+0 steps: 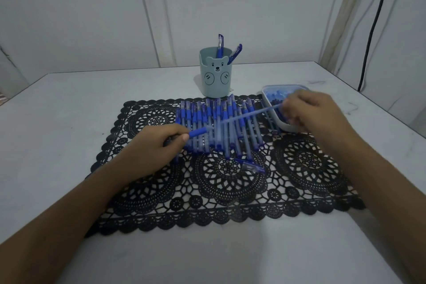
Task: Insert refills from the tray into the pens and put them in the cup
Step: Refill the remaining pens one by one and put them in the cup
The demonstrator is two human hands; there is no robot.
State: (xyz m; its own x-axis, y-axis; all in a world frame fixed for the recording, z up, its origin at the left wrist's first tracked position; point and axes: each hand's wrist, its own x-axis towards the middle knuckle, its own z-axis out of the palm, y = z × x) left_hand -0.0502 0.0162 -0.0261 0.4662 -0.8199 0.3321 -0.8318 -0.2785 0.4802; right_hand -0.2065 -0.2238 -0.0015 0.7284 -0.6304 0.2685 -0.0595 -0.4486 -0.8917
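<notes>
My left hand [159, 143] grips a blue pen barrel [198, 132] that points right and slightly up, over a row of several blue pens [219, 127] lying on the black lace mat [230, 203]. My right hand [309, 110] pinches a thin blue refill [251, 113] whose free end points at the barrel's open mouth; a small gap still shows between them. That hand hovers over the clear tray [285, 87] of refills. A pale green bear cup [215, 76] stands behind the pens with two capped pens in it. A loose pen cap [250, 165] lies in front of the row.
The mat lies on a white table [69, 99] pushed against a white wall. A black cable [373, 30] hangs down at the right behind the table's corner.
</notes>
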